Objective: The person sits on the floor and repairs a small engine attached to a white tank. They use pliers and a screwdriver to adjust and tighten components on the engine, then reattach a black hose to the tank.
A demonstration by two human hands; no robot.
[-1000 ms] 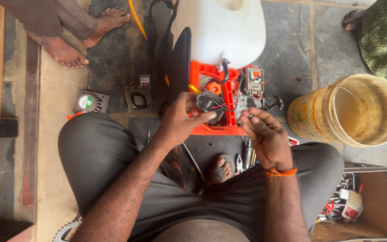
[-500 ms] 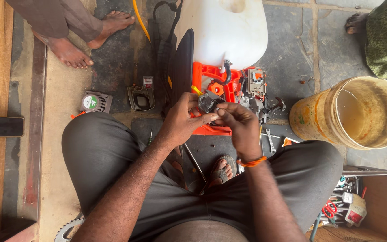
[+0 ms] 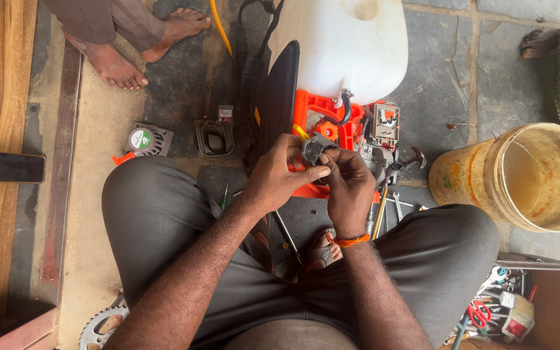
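I sit on the floor with my knees spread. My left hand point(image 3: 281, 174) and my right hand point(image 3: 348, 185) meet in front of me, and both grip a small grey metal part point(image 3: 314, 148) between the fingertips. An orange thread band circles my right wrist. Just beyond my hands lies a machine with an orange frame point(image 3: 322, 110), a small engine point(image 3: 380, 139) and a big white plastic tank point(image 3: 351, 42). A black back pad point(image 3: 279, 97) stands along the tank's left side.
A yellow-stained bucket point(image 3: 520, 175) stands at the right. Wrenches and screwdrivers point(image 3: 390, 204) lie between my legs. A grey round cover point(image 3: 145, 139) and a black housing point(image 3: 214, 136) lie at the left. A tool box point(image 3: 520, 304) is bottom right. Another person's bare feet point(image 3: 137, 45) are top left.
My right hand has come up from my lap to join the left at the grey part. Both hands now hold it a little nearer to me.
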